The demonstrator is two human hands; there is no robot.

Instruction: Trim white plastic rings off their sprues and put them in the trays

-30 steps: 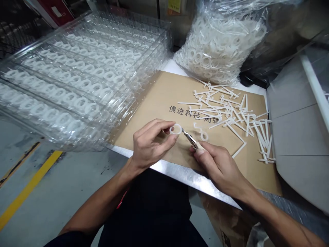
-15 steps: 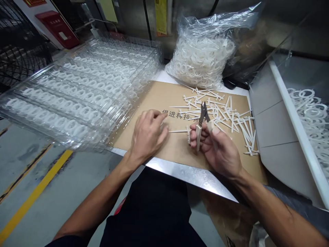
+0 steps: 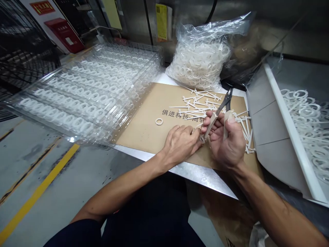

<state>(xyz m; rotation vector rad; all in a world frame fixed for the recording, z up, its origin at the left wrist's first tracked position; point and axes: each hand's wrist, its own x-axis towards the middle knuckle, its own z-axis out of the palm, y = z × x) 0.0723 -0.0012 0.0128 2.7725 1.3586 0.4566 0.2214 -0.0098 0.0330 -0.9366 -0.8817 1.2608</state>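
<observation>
Over tan cardboard (image 3: 151,137), one of the hands (image 3: 227,144) holds steel cutters (image 3: 223,104) (cream-handled).

The left hand (image 3: 180,145) lies palm down, its fingers reaching right, just beside the right hand (image 3: 226,142), which is turned palm up with fingers curled. The bare left forearm (image 3: 123,181) and right forearm (image 3: 272,206) angle inward from below.

Stacked clear plastic trays (image 3: 87,92) of white rings lay at the left end of the steel desk (image 3: 195,173), a plastic bag (image 3: 197,65) of rings at its back, a grey bin (image 3: 272,120) at its right.
</observation>
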